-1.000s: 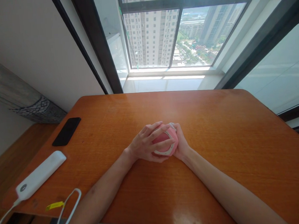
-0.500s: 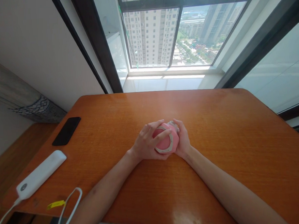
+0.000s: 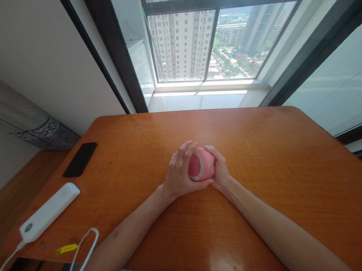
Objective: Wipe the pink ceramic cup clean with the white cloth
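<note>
Between my two hands is a pink rounded object [image 3: 207,163] with a pale ring around its flat left-facing face; its exact kind is unclear. My left hand [image 3: 180,172] cups that face, with the fingers along its upper left edge and the thumb beneath. From the right side, my right hand [image 3: 220,169] grips the object, its fingers partly hidden behind it. A small pale part shows at the top by the right fingertips. Both hands are over the middle of the wooden table [image 3: 145,154].
On the table's left side lie a black phone [image 3: 80,160] and a white power strip [image 3: 50,212] with its cable. Near the front left edge, a white cable [image 3: 91,245] carries a yellow tag [image 3: 67,249]. A window [image 3: 199,43] stands beyond the far edge.
The pink object has turned, so its ringed face points more to the left. My left fingers have lifted off the face toward its upper edge, and the thumb has stretched out below.
</note>
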Available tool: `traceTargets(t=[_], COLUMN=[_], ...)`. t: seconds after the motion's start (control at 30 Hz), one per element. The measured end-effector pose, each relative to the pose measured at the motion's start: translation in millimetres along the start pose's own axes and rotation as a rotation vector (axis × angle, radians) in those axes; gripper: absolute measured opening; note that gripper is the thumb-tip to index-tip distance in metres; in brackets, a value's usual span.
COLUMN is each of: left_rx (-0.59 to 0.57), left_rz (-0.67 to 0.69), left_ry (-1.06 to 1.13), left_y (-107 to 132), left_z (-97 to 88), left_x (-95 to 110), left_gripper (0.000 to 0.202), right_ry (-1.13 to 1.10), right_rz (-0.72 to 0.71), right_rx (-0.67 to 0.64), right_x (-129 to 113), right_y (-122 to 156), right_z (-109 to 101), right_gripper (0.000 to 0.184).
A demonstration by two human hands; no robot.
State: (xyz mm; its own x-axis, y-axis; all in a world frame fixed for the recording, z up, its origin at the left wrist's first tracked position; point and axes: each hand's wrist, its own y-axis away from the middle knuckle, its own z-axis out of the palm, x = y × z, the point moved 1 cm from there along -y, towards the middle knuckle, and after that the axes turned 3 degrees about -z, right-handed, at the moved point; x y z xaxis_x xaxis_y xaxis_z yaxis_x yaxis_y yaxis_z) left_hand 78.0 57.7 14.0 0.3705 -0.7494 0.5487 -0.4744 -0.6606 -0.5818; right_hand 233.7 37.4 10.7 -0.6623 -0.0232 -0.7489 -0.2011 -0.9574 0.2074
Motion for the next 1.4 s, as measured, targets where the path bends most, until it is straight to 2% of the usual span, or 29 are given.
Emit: traceTargets(t=[0.07, 0.17, 0.3, 0.53, 0.73, 0.9, 0.97, 1.07, 1.2, 1.3, 1.4], left_rx=[-0.044, -0.091, -0.068, 0.012, 0.052, 0.072, 0.065, 0.033, -0.06, -0.101, -0.073], left_rz=[0.123, 0.244, 0.247, 0.002, -0.149, -0.354, -0.373, -0.227, 0.128, 0.303, 0.305], left_ry=[-0.027, -0.056, -0.025, 0.094, 0.181, 0.315, 0.329, 0.265, 0.079, -0.006, -0.005], left_y=[-0.2, -0.4, -1.8, -3.3, -3.9, -0.7, 1.2, 2.0, 0.2, -1.0, -1.7], left_z=[-2.4, -4.7, -6.2, -2.8, -1.6, 2.7, 4.3, 4.1, 0.9, -1.0, -1.2], left_x=[-5.9, -11.3, -10.9, -1.3, 8.0, 10.7, 8.9, 2.1, -9.5, -13.4, -12.0], left_gripper=[0.126, 0.118, 0.1, 0.099, 0.097, 0.091, 0.091, 0.101, 0.124, 0.109, 0.092], right_ry=[0.0, -0.075, -0.143, -0.187, -0.093, -0.07, -0.063, -0.06, -0.107, -0.128, -0.131], right_rz=[0.077, 0.204, 0.279, 0.169, 0.069, 0.002, -0.007, 0.049, 0.217, 0.319, 0.328], right_rx=[-0.047, -0.075, -0.071, 0.024, -0.028, -0.052, -0.049, -0.07, -0.147, -0.177, -0.173], right_x=[-0.6, -2.0, -2.1, -1.9, -2.9, -1.1, -0.2, -0.3, -3.2, -3.9, -1.9], right_y=[-1.0, -2.7, -4.7, -4.2, -1.1, 1.1, 1.5, 1.3, 2.0, 3.8, 5.0], right_z=[-1.2, -2.8, -3.7, -1.7, 2.6, 6.1, 6.0, 4.5, 3.5, 4.2, 5.8], right_gripper=[0.026, 0.03, 0.029, 0.039, 0.047, 0.048, 0.047, 0.047, 0.053, 0.055, 0.055])
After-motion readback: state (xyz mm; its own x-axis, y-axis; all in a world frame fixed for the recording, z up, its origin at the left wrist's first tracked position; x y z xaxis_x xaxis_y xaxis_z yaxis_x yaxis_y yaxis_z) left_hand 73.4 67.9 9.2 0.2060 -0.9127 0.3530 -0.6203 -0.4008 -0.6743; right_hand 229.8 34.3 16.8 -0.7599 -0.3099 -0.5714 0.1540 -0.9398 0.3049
